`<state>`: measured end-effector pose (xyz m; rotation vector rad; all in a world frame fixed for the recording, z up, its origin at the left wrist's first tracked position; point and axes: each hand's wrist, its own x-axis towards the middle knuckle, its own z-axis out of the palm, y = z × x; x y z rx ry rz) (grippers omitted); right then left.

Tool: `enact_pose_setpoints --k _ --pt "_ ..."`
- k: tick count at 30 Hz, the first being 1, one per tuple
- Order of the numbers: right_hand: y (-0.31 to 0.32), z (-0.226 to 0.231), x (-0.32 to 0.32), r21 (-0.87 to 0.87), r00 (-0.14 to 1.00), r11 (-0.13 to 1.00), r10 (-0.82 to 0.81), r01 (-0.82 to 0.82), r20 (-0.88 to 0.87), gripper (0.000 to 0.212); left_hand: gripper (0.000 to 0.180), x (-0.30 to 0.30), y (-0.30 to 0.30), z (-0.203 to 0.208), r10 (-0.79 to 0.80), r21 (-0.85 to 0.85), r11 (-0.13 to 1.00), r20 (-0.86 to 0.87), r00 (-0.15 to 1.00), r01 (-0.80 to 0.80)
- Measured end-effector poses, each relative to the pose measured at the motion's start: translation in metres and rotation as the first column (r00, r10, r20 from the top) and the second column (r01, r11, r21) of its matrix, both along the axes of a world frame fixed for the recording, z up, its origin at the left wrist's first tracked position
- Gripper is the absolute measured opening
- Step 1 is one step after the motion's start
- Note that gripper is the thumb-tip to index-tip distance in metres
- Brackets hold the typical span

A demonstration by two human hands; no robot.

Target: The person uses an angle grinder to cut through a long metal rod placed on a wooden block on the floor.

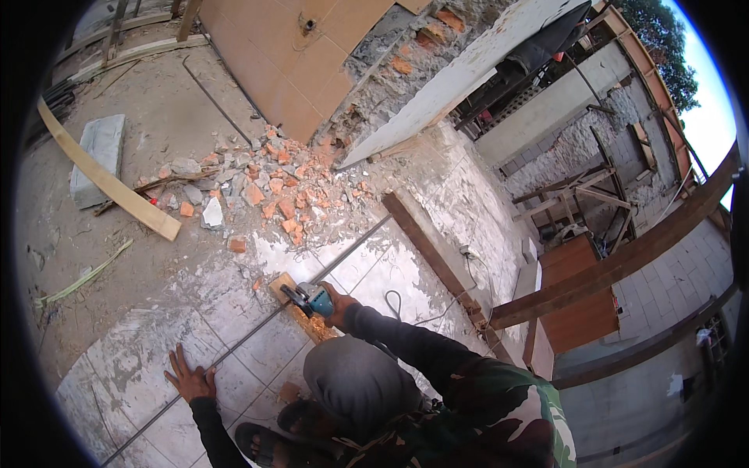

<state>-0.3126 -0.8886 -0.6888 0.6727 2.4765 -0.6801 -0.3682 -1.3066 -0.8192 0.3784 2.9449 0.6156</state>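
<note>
My right hand is wrapped round a teal and black angle grinder. The grinder's disc end is at a long, thin dark metal rod, which runs diagonally across the tiled floor. Beneath the rod at that spot lies a short piece of wood; I cannot tell whether the disc touches the metal. My left hand rests on the tiles farther down the rod, fingers spread, with the thumb side against it. Sandalled feet show at the lower edge, beside a rounded grey cloth-covered shape.
Broken brick rubble is heaped ahead, below a partly demolished tiled wall. At the left, a curved wooden strip crosses a concrete slab. A cord trails right toward a timber beam. Larger beams cross the right side.
</note>
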Motion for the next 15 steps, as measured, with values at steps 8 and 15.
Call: enact_pose_setpoints --k 8,15 --pt "-0.005 -0.001 -0.009 0.029 0.999 1.000 0.004 -0.005 0.038 0.106 0.029 -0.001 -0.003 0.011 0.006 -0.009 1.000 0.028 1.000 -0.006" --pt "0.013 -0.022 -0.020 -0.011 0.998 0.999 0.036 -0.037 -0.046 0.107 0.038 -0.006 0.000 0.007 -0.008 -0.031 0.999 -0.025 1.000 0.007"
